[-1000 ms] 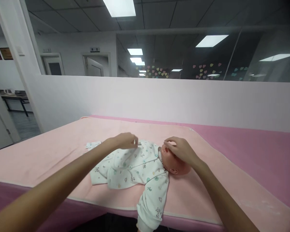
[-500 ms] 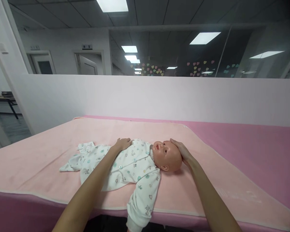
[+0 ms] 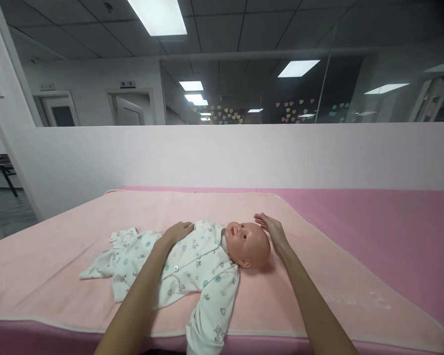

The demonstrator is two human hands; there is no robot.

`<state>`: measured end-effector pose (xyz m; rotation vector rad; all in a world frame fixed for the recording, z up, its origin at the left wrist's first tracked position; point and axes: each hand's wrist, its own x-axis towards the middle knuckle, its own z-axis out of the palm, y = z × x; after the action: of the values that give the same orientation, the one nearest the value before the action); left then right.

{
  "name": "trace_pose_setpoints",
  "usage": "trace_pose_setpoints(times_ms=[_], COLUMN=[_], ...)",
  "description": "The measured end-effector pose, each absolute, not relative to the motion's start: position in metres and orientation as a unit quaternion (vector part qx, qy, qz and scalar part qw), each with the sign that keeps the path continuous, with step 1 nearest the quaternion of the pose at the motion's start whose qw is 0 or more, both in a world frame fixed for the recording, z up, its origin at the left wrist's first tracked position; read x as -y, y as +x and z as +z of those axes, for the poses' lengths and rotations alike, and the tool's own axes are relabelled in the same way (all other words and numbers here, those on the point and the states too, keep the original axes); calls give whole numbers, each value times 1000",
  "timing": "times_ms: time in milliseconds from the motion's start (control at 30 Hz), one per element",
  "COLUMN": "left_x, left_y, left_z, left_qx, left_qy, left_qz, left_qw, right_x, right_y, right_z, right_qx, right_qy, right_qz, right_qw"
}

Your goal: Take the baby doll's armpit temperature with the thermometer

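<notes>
A baby doll [image 3: 247, 245] lies on its back, head to the right, on a peach blanket [image 3: 318, 296]. It wears a white printed sleepsuit [image 3: 196, 261] with small buttons; one sleeve hangs over the near edge. My left hand [image 3: 179, 231] rests flat on the far side of the suit's middle, fingers stretched out. My right hand [image 3: 272, 230] is beside the top of the doll's head, fingers extended and slightly curved, holding nothing. A small gap seems to show between the right fingers and the head.
The blanket covers part of a pink surface [image 3: 392, 231]. Behind it stands a low white wall [image 3: 244, 155] with glass above. At the far left, a dark-legged table [image 3: 3, 172] is visible through an opening.
My right hand has lifted from the doll's head and now sits just off it. My left hand stays on the suit. The whole view has shifted slightly.
</notes>
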<state>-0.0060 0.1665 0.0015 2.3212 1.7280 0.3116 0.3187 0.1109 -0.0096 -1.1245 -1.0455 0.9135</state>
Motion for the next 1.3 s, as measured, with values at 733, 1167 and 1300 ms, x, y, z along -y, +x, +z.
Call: trace_pose_setpoints(times_ms=[733, 1167, 1300], left_x=[-167, -164, -163], left_y=[-11, -13, -13], left_z=[-2, -2, -2], left_qx=[-582, -580, -578], left_qy=[782, 782, 781], left_qz=[159, 179, 188], left_qw=[158, 141, 143], right_x=[-103, -113, -118], right_y=[310, 313, 317], right_z=[-16, -17, -17], right_qx=[457, 506, 489], right_qy=[-414, -457, -440], right_qz=[607, 395, 332], right_qw=[501, 616, 676])
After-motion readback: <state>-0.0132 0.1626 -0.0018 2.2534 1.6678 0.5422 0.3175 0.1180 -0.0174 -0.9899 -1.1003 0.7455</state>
